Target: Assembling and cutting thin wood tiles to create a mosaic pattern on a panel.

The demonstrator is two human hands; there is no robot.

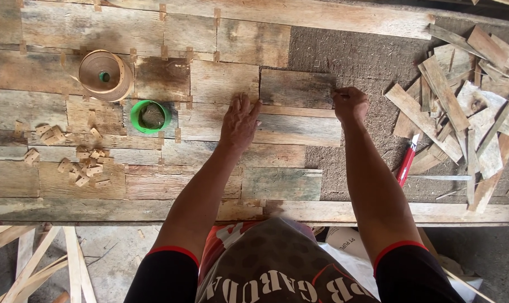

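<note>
Both hands seat one weathered plank into a patchwork of boards.

We find the left hand (240, 120) spread flat, fingertips at the near left corner of the grey plank (296, 88), pressing it down so it sits flush beside its neighbours. The right hand (350, 104) is curled at the plank's right end, fingers drawn together; whether it pinches anything we cannot tell. The plank lies between the two hands, edging the bare backing board (366, 62). Left of the flat hand lie a green tape ring (150, 116) and a veneer coil (105, 74); right of the curled hand, a red-handled tool (407, 160) and offcuts (462, 106), within reach.
</note>
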